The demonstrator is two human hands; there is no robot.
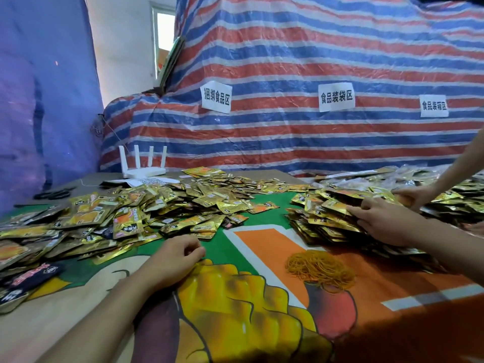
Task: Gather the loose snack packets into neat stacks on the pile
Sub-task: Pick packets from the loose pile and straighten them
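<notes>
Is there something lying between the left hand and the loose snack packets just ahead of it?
Nothing visible. The left hand rests on the printed cloth, and only bare cloth separates it from the nearest loose snack packets. The rubber bands lie off to its right, outside that path.

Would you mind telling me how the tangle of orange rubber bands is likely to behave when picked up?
The rubber bands are thin loops in a loose tangle, so they probably lift as a light, floppy clump. Strands stray at its lower edge, so a few may drop. Rolling seems unlikely.
</notes>
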